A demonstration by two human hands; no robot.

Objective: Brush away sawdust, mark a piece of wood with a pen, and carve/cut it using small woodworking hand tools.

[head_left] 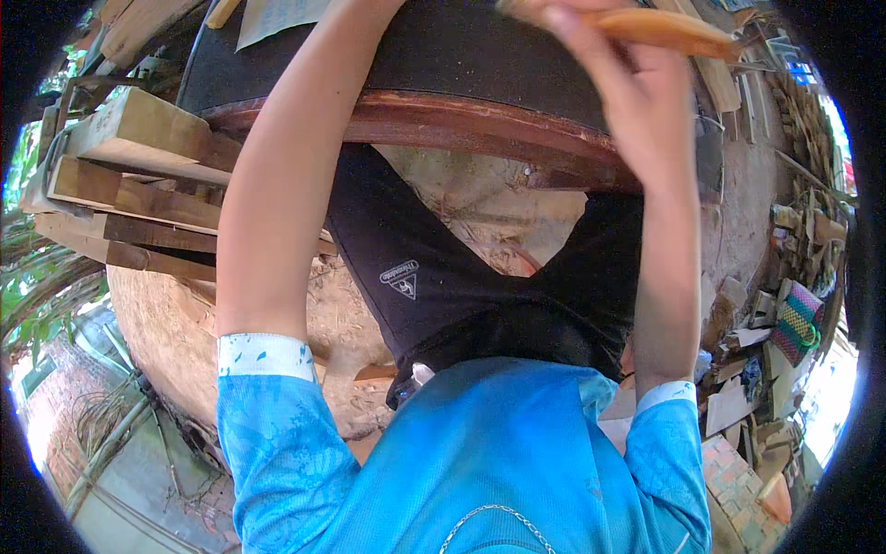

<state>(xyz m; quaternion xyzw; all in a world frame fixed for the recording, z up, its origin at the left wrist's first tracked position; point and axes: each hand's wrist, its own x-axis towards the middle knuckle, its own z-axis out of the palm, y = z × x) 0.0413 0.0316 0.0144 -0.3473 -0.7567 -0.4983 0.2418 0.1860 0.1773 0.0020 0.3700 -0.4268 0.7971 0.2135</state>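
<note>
Head view, looking steeply down the person's own body. Landmark: the round dark tabletop [480, 55] with its reddish-brown curved wooden rim [461, 125], at the top of frame.

Right hand [628, 83]: over the tabletop's right part, fingers curled round a wooden tool handle [669, 30], orange-brown, which runs rightward from the hand toward the tabletop's right edge. The hand is motion-blurred; the tool's working end is too indistinct to name.

Left hand: out of frame. The left forearm [277, 194] crosses the rim and runs up over the tabletop's middle, leaving the picture at the top edge. Cannot tell whether that hand is spread, closed, or holding anything.

Left of the tabletop: a stack of sawn timber blocks and planks [138, 175], pale and brown, butting close to the rim.

Below the rim: black shorts [434, 268] and a blue short-sleeved shirt [480, 452] with white cuffs.

Right of the tabletop: dirt ground strewn with wood offcuts and scrap [738, 388], and a woven chequered bag [796, 323]. A sheet of paper [277, 18] lies on the tabletop's upper left.
</note>
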